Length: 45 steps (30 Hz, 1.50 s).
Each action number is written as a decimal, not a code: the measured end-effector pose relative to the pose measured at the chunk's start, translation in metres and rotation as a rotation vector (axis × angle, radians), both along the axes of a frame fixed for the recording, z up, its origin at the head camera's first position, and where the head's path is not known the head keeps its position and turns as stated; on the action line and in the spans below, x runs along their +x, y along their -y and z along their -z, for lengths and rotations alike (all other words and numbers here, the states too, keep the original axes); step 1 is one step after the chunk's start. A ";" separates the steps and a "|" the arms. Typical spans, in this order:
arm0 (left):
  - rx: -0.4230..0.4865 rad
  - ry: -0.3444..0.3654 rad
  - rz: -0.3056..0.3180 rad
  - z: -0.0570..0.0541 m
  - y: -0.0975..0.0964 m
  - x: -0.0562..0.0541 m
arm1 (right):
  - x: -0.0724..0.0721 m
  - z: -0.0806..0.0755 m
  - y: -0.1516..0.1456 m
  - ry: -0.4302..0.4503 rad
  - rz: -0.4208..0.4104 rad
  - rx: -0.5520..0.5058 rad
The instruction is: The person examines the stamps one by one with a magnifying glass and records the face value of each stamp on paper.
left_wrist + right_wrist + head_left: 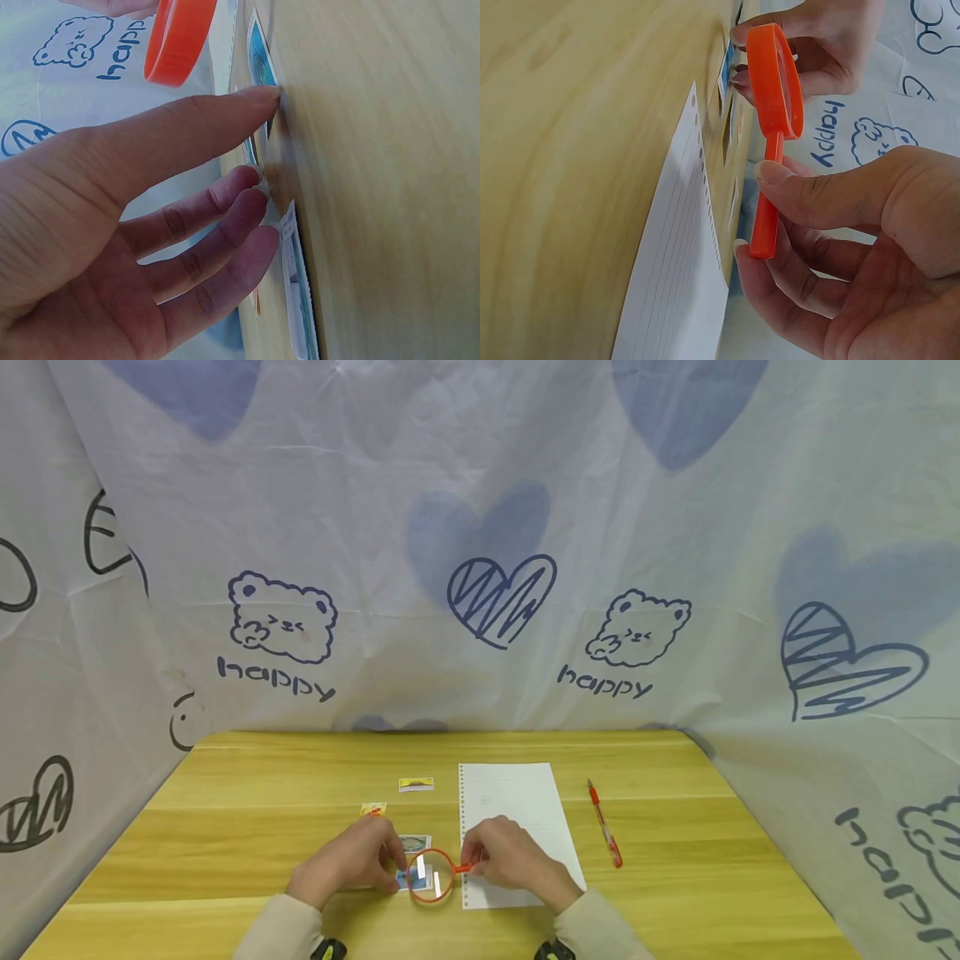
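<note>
My right hand [506, 853] holds a red magnifying glass [769, 97] by its handle [766, 217], pinched between thumb and fingers. Its round lens hovers over a blue stamp [402, 880] on the table. My left hand [351, 857] rests beside that stamp, its thumb tip at the stamp's edge in the left wrist view. The other left fingers curve loosely and hold nothing. Just behind the blue stamp lies a greyish-green stamp [415, 842]. Another stamp [300, 300] lies by my left fingertips, hidden under the hand in the head view.
A lined sheet of paper [517, 802] with punched holes lies partly under my right hand. To its right is a red pen [604, 827]. Farther back are a yellow stamp [416, 784] and a yellow-red stamp [373, 809]. A printed cloth [390, 610] hangs behind the wooden table [675, 893].
</note>
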<state>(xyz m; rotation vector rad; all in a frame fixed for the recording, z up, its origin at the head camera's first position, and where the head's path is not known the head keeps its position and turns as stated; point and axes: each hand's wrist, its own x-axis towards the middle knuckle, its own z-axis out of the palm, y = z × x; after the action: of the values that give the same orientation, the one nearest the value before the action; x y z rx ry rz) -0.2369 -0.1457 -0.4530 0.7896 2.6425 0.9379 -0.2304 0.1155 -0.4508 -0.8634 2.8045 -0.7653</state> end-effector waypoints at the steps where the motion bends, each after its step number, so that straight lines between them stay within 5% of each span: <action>1: 0.001 -0.003 0.001 0.000 0.000 0.000 | 0.000 0.000 0.000 0.003 0.000 0.000; 28: -0.005 -0.022 -0.003 0.001 0.003 0.000 | -0.005 -0.008 -0.006 -0.038 -0.027 -0.033; 45: -0.010 -0.025 0.004 0.004 0.002 -0.004 | -0.023 -0.025 -0.052 -0.058 0.113 -0.048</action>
<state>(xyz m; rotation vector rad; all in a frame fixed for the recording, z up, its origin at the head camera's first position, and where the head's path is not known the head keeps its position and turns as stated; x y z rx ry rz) -0.2407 -0.1473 -0.4572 0.8089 2.6640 0.9188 -0.2531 0.1678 -0.4262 -0.7503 2.9185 -0.8402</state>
